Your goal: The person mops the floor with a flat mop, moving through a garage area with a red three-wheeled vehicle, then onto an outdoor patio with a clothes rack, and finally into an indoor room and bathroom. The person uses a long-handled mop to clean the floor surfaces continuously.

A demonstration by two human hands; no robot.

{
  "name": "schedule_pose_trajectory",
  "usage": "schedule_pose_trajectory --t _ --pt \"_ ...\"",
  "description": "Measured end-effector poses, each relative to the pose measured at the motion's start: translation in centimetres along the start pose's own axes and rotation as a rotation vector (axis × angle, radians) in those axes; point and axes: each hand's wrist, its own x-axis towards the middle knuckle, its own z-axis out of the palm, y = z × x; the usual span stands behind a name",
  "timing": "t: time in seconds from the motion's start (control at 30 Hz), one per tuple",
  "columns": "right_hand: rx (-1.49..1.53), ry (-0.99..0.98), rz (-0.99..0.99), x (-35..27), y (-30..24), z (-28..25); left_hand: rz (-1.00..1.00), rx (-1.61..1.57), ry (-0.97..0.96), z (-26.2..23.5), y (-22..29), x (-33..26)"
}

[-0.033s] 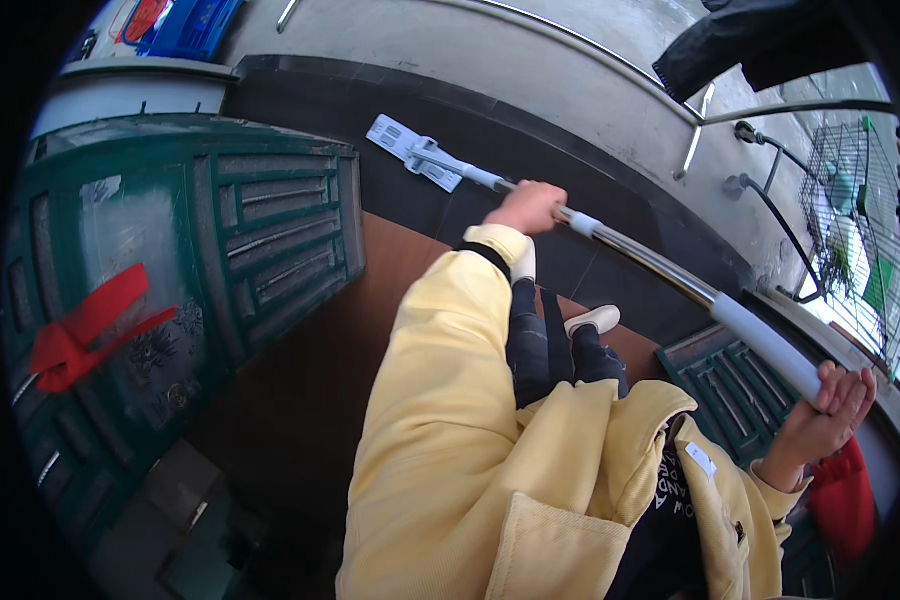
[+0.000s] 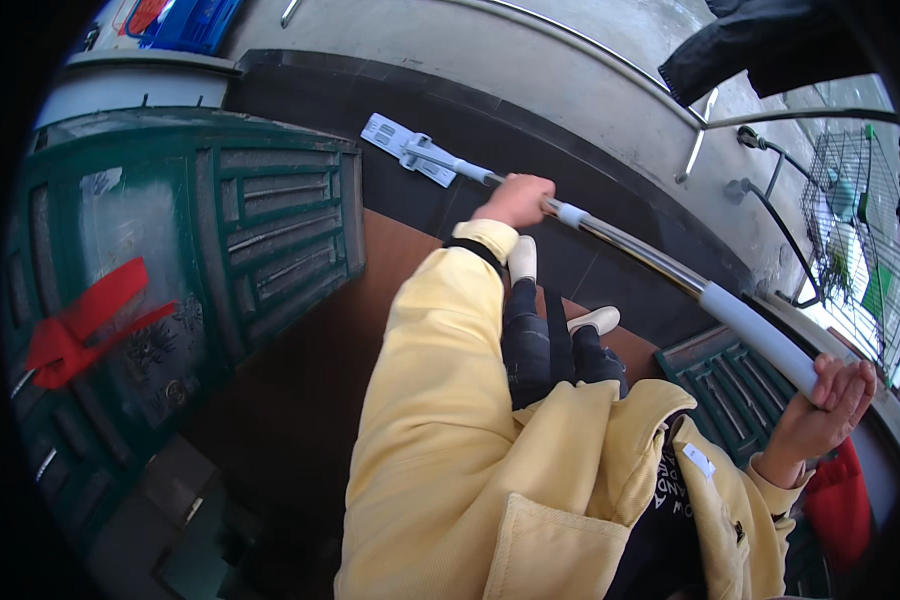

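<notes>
A flat mop slants across the view, its pale grey-blue plate head (image 2: 408, 150) lying on the dark floor tiles. The chrome pole (image 2: 642, 250) runs down to the right and ends in a pale blue grip sleeve (image 2: 760, 328). My left hand (image 2: 515, 201) is wrapped round the pole not far above the head. At the top end of the grip sleeve, my right hand (image 2: 828, 405) closes round the handle with curled fingers. Both sleeves are yellow. The underside of the mop head is hidden.
A green panelled door leaf (image 2: 270, 215) with a red cloth strip (image 2: 88, 322) stands on the left. Another green panel (image 2: 735, 390) is at right, beside red cloth (image 2: 838, 505). Beyond are a metal rail (image 2: 580, 45), a wire cart (image 2: 850, 220) and a blue crate (image 2: 190, 25).
The mop has shifted slightly to the left, head and pole together. My left hand has moved left with it, while my right hand stays almost in place.
</notes>
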Motion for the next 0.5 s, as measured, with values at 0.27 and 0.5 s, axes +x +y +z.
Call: schedule_pose_trajectory --t 0.27,0.5 --pt "0.079 -0.778 -0.397 -1.5 -5.4 11.3 -0.02 -0.092 0.357 -4.0 -4.5 -5.7" --pt "0.119 -0.687 -0.341 1.1 -11.1 2.2 0.072 -0.166 0.277 -2.3 2.4 -6.7"
